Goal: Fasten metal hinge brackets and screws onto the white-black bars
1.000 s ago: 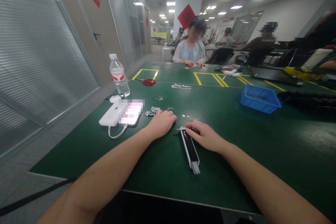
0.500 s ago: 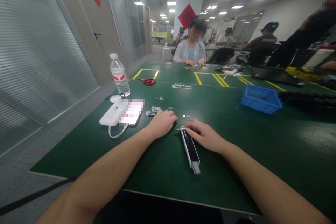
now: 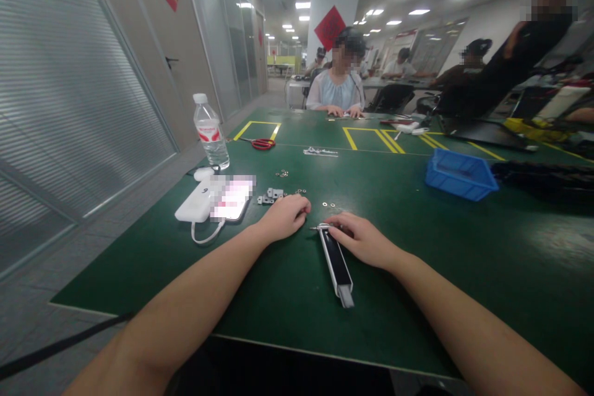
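My left hand point(image 3: 286, 218) hovers at or rests on the green table, fingers curled together. Whatever lies inside them, if anything, is hidden. Just beyond it sit small grey metal blocks point(image 3: 270, 197). My right hand point(image 3: 359, 238) is closed round the far end of a long narrow part point(image 3: 338, 263), black on top with white edges and a grey tab at its near end. From that far end a thin metal pin or screw point(image 3: 314, 228) points left, toward my left hand. Two small washers point(image 3: 328, 205) lie beyond my right hand.
On the left stand a water bottle point(image 3: 211, 133), a white power bank point(image 3: 197, 201) and a phone point(image 3: 234, 198). Small rings point(image 3: 282, 174), red-handled scissors point(image 3: 262, 144) and metal strips point(image 3: 320, 152) lie farther off. A blue bin point(image 3: 461, 174) is at right. Across the table sits a person point(image 3: 336, 83).
My left hand has drawn slightly left, away from the pin, with its fingers curling in. My right hand and the long part look the same. A standing person at far right has moved.
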Motion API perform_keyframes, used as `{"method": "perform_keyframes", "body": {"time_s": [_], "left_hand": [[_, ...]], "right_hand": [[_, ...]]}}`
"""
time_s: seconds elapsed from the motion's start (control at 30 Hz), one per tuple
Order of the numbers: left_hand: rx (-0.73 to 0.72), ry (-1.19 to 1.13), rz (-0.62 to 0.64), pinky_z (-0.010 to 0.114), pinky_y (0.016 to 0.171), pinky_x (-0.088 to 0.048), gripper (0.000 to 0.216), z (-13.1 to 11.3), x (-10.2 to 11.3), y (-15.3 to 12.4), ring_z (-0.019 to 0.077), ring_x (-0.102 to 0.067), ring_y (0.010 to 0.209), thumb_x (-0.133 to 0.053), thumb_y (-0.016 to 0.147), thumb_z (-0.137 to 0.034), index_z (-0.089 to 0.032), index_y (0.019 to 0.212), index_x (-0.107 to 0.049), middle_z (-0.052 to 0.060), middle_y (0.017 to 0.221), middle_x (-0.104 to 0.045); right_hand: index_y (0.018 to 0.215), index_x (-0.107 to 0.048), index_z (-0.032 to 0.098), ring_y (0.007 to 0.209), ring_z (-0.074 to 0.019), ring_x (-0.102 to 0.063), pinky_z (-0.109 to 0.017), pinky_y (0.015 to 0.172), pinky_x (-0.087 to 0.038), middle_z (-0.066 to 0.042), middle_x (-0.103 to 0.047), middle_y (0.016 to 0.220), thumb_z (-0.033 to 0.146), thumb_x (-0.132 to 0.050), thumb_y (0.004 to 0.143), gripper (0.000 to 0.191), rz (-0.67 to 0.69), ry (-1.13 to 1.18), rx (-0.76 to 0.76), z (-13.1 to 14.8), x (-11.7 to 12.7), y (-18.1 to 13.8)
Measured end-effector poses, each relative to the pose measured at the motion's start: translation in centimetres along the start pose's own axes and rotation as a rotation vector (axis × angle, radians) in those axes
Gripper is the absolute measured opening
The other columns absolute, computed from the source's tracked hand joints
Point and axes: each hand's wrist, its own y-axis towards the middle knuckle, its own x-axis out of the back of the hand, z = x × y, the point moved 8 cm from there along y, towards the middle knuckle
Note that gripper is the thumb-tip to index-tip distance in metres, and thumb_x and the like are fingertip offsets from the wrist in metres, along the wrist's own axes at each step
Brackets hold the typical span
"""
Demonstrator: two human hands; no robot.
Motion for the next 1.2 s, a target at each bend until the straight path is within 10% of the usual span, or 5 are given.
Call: {"method": "perform_keyframes", "body": {"time_s": [1.2], "left_hand": [[0.013,0.015,0.017,0.033,0.086,-0.042,0.016,-0.32,0.21,-0.03,0.0179,-0.058,0.096,-0.045,0.089,-0.014,-0.018,0.094,-0.060,0.004,0.099,-0.064]], "right_hand": [[0.106,-0.063,0.016,0.079,-0.0167,-0.055,-0.031,0.072,-0.043,-0.008,-0.062,0.093,0.032,-0.043,0.092,0.029,0.012,0.019,-0.011,-0.15,-0.11,-0.03]]}}
